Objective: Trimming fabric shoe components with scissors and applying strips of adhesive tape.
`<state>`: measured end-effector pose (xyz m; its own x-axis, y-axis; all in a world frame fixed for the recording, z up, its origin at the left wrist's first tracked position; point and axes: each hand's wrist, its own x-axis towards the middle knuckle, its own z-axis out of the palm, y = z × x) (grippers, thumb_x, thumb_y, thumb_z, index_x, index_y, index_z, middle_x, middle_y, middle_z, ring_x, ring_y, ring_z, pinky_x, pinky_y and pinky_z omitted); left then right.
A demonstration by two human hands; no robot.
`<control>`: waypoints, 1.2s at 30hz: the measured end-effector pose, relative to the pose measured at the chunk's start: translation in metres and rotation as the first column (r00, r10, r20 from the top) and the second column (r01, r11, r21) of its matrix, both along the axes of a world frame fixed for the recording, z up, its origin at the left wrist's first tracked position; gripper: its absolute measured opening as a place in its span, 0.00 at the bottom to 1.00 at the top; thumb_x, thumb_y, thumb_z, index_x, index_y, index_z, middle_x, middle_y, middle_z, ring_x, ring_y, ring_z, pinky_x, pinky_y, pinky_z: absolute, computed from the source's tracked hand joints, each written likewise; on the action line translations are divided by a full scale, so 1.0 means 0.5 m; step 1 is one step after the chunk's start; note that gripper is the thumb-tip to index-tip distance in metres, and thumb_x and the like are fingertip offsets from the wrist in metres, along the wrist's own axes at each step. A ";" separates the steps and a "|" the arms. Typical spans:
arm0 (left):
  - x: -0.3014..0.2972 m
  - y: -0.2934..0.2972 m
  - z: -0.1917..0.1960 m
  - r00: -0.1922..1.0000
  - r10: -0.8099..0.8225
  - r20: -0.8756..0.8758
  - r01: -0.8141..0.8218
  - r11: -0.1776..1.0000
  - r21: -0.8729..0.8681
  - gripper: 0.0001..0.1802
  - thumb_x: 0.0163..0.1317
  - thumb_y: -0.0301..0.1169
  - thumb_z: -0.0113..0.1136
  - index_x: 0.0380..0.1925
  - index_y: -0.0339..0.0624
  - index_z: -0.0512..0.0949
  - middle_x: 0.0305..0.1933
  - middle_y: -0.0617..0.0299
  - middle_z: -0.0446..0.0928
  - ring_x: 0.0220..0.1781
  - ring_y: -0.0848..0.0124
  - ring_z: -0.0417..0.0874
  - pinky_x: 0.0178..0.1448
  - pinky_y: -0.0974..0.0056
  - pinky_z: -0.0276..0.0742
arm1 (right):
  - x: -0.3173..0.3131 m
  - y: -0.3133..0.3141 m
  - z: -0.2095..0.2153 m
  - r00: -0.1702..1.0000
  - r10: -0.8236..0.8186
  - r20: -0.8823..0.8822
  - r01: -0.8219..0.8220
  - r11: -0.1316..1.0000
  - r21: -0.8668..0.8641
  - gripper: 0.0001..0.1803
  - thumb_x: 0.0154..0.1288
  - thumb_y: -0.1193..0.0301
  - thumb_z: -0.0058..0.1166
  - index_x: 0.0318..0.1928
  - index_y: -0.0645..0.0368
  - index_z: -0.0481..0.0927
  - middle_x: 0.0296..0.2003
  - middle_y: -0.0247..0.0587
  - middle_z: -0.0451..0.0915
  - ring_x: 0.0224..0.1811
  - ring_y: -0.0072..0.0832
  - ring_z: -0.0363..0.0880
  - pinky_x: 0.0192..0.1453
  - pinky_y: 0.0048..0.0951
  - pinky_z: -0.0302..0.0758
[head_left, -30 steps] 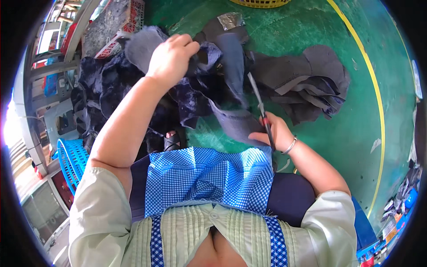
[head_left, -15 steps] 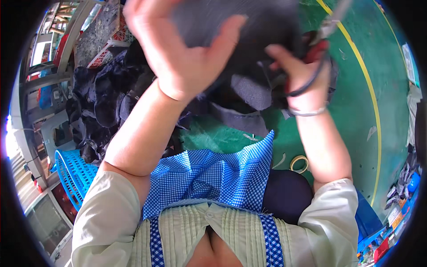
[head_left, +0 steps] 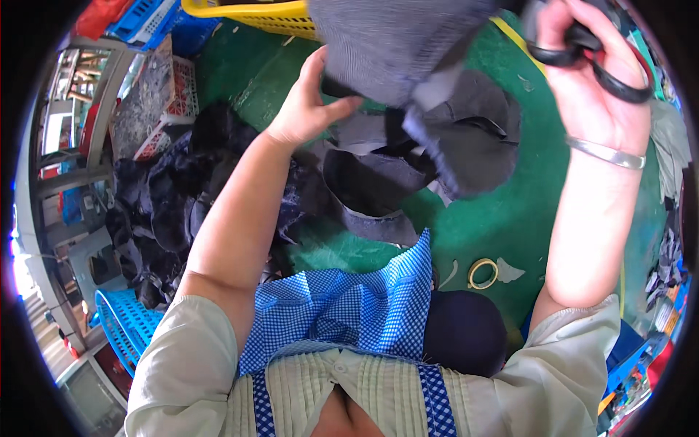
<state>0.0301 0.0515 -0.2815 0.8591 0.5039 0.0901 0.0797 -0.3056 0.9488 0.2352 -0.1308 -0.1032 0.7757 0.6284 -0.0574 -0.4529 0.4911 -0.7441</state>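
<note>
A dark grey, ribbed-looking fabric piece [head_left: 397, 47] hangs at the top, its lower edge blurred by motion. My left hand [head_left: 309, 105] grips its left edge, the fingers partly hidden behind it and the thumb in front. At the upper right, my right hand [head_left: 601, 102] is wrapped round a pair of scissors with black loop handles [head_left: 624, 89] and a bit of red; their blades are out of sight. Below the raised fabric, several cut grey fabric pieces [head_left: 473, 149] lie loosely on the green floor [head_left: 502, 226].
A heap of black plush-looking fabric [head_left: 175, 189] lies to the left. A yellow basket [head_left: 255, 11] stands at the far side, a blue basket [head_left: 120, 328] near left. A tape roll [head_left: 473, 280] lies near my blue checked apron [head_left: 328, 313].
My right hand has moved right and outward with the scissors, away from the fabric. My left hand has dropped lower and now holds the fabric's left edge. More floor pieces show.
</note>
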 end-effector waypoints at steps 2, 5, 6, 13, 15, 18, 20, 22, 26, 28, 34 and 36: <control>0.019 -0.010 0.046 0.968 -0.235 -0.089 0.239 0.970 0.033 0.64 0.31 0.39 0.82 0.66 0.35 0.51 0.67 0.51 0.61 0.71 0.60 0.56 0.75 0.57 0.46 | -0.075 0.042 0.042 0.983 -0.033 -0.178 0.032 0.999 -0.012 0.04 0.56 0.85 0.55 0.26 0.67 0.74 0.30 0.48 0.77 0.30 0.35 0.80 0.38 0.31 0.84; 0.032 -0.061 -0.036 0.786 -0.600 -0.148 0.583 0.800 -0.144 0.34 0.42 0.34 0.76 0.51 0.38 0.74 0.50 0.57 0.76 0.58 0.66 0.72 0.66 0.63 0.63 | -0.122 0.085 0.101 0.997 -0.031 -0.070 0.033 0.999 0.031 0.05 0.55 0.85 0.55 0.27 0.68 0.72 0.33 0.48 0.73 0.35 0.36 0.77 0.41 0.31 0.85; 0.045 -0.082 -0.078 0.752 -0.576 -0.322 0.535 0.818 -0.212 0.28 0.45 0.31 0.73 0.48 0.38 0.76 0.46 0.59 0.78 0.53 0.67 0.74 0.61 0.64 0.66 | -0.117 0.081 0.126 0.999 -0.031 -0.009 0.032 0.995 0.096 0.06 0.54 0.86 0.54 0.29 0.70 0.70 0.34 0.49 0.72 0.36 0.37 0.75 0.42 0.31 0.84; -0.094 0.006 0.079 0.790 -0.384 -0.477 0.246 0.912 -0.328 0.24 0.50 0.31 0.72 0.46 0.33 0.78 0.42 0.61 0.82 0.45 0.71 0.79 0.54 0.63 0.72 | 0.315 -0.058 -0.153 0.943 -0.245 0.225 0.266 0.961 -0.069 0.08 0.52 0.85 0.60 0.35 0.69 0.78 0.40 0.47 0.78 0.38 0.34 0.79 0.37 0.30 0.82; -0.108 0.001 0.079 0.776 -0.376 -0.507 0.277 0.925 -0.261 0.25 0.50 0.36 0.71 0.47 0.35 0.77 0.40 0.55 0.82 0.43 0.66 0.81 0.52 0.63 0.74 | 0.303 -0.097 -0.297 0.947 -0.315 0.059 0.315 0.880 -0.354 0.11 0.51 0.83 0.61 0.35 0.67 0.74 0.36 0.43 0.75 0.34 0.36 0.77 0.34 0.34 0.85; -0.083 -0.073 0.003 0.610 -0.196 -0.768 0.545 0.807 0.227 0.29 0.51 0.44 0.67 0.51 0.40 0.75 0.42 0.45 0.79 0.44 0.49 0.80 0.50 0.55 0.76 | 0.240 -0.155 -0.515 0.863 -0.500 -0.076 0.327 0.666 -0.671 0.13 0.53 0.82 0.62 0.39 0.65 0.74 0.36 0.43 0.77 0.34 0.34 0.77 0.27 0.31 0.84; -0.049 -0.139 -0.037 0.464 -0.162 -0.871 0.591 0.789 0.168 0.27 0.56 0.43 0.62 0.54 0.44 0.73 0.42 0.44 0.80 0.45 0.48 0.80 0.49 0.51 0.75 | 0.224 -0.230 -0.602 0.792 -0.610 -0.042 0.343 0.500 -0.795 0.08 0.56 0.77 0.62 0.35 0.61 0.77 0.22 0.38 0.78 0.16 0.26 0.71 0.19 0.25 0.74; -0.067 -0.147 -0.067 0.578 -0.095 -0.811 0.491 0.834 0.252 0.25 0.57 0.42 0.60 0.54 0.46 0.73 0.41 0.44 0.80 0.44 0.48 0.80 0.49 0.51 0.75 | 0.164 -0.245 -0.584 0.804 -0.482 0.348 0.522 0.292 -0.801 0.18 0.59 0.58 0.64 0.25 0.57 0.74 0.15 0.30 0.72 0.10 0.20 0.65 0.13 0.22 0.56; -0.059 -0.149 -0.037 0.531 -0.111 -0.840 0.506 0.836 0.210 0.25 0.57 0.41 0.60 0.55 0.49 0.73 0.38 0.45 0.80 0.42 0.48 0.80 0.48 0.51 0.76 | 0.024 -0.281 -0.439 0.925 0.368 -0.101 -0.288 0.502 -0.816 0.35 0.64 0.41 0.47 0.30 0.68 0.77 0.12 0.33 0.69 0.08 0.21 0.66 0.11 0.23 0.61; -0.072 -0.152 -0.033 0.549 -0.107 -0.829 0.488 0.846 0.214 0.25 0.57 0.41 0.60 0.55 0.48 0.73 0.38 0.45 0.80 0.41 0.48 0.81 0.48 0.51 0.76 | -0.039 -0.274 -0.420 0.630 0.655 -0.417 -0.643 0.140 -0.753 0.40 0.66 0.37 0.37 0.35 0.69 0.76 0.14 0.35 0.72 0.13 0.21 0.71 0.14 0.23 0.63; -0.097 -0.160 -0.023 0.595 -0.101 -0.798 0.477 0.843 0.249 0.24 0.57 0.40 0.60 0.54 0.47 0.74 0.37 0.46 0.80 0.40 0.48 0.81 0.46 0.51 0.76 | -0.091 -0.223 -0.524 0.412 0.748 -0.519 -0.723 -0.078 -0.686 0.43 0.53 0.27 0.43 0.32 0.60 0.76 0.17 0.30 0.70 0.14 0.19 0.70 0.17 0.22 0.67; -0.107 -0.163 -0.025 0.610 -0.127 -0.782 0.508 0.820 0.263 0.24 0.57 0.40 0.59 0.54 0.46 0.73 0.37 0.46 0.80 0.40 0.48 0.81 0.45 0.51 0.76 | -0.100 -0.200 -0.529 0.421 0.754 -0.504 -0.713 -0.068 -0.698 0.43 0.52 0.27 0.44 0.27 0.61 0.77 0.15 0.30 0.69 0.13 0.20 0.70 0.18 0.23 0.69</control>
